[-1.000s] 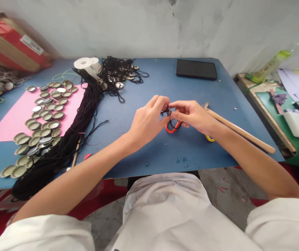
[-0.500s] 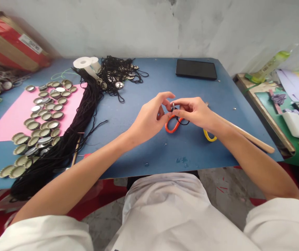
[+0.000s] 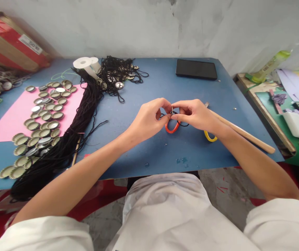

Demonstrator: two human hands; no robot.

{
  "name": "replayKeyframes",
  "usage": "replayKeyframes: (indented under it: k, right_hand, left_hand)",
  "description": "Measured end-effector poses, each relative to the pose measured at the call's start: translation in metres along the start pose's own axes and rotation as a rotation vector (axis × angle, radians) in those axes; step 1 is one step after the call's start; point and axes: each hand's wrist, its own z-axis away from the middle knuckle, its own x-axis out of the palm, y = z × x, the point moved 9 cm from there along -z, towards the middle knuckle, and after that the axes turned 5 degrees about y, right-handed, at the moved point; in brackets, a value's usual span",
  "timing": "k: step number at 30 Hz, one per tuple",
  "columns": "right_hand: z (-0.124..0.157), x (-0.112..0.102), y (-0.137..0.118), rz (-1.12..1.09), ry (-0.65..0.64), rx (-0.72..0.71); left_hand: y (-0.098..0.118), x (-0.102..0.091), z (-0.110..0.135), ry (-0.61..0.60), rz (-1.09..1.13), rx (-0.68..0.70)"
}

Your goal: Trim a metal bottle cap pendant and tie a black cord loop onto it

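Above the blue table [image 3: 144,146], my left hand [image 3: 151,115] and my right hand [image 3: 195,113] meet fingertip to fingertip. Pinched between both is a small bottle cap [image 3: 172,109], seen nearly edge-on and mostly covered by fingers. Black cord [image 3: 183,124] hangs at it and loops out below my right hand. Under the hands an orange loop handle [image 3: 173,129] lies on the table. By my right wrist sits a yellow loop handle [image 3: 210,137]; what the two handles belong to is hidden. A wooden stick-like handle [image 3: 246,135] runs beneath my right forearm.
Bottle caps [image 3: 45,132] lie on pink paper [image 3: 5,122] at left, beside a bundle of black cords [image 3: 84,108]. Behind are white spools [image 3: 83,62] and a heap of corded caps [image 3: 115,71]. A black phone [image 3: 196,69] lies at the back right.
My left fingers have come down and closed onto the bottle cap, where the index finger was lifted before. My right hand has barely moved.
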Motion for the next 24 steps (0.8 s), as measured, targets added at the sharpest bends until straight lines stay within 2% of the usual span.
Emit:
replayKeyframes:
  k: [5, 11, 14, 20, 24]
  right_hand:
    - [0.001, -0.001, 0.001, 0.009, 0.011, 0.002]
    - [0.000, -0.002, 0.003, 0.012, 0.027, 0.009]
    - [0.001, -0.002, 0.003, 0.007, 0.031, 0.019]
    - [0.001, -0.001, 0.001, -0.006, 0.028, 0.005]
    - [0.001, 0.000, 0.000, -0.012, 0.020, -0.005]
  left_hand:
    - [0.000, 0.000, 0.000, 0.016, -0.023, 0.028]
    - [-0.011, 0.001, -0.003, -0.001, 0.135, -0.105]
    - [-0.012, 0.000, -0.003, 0.007, 0.159, -0.103]
    - [-0.001, -0.004, -0.001, 0.046, -0.036, 0.016]
    - [-0.004, -0.007, -0.003, 0.069, -0.096, -0.007]
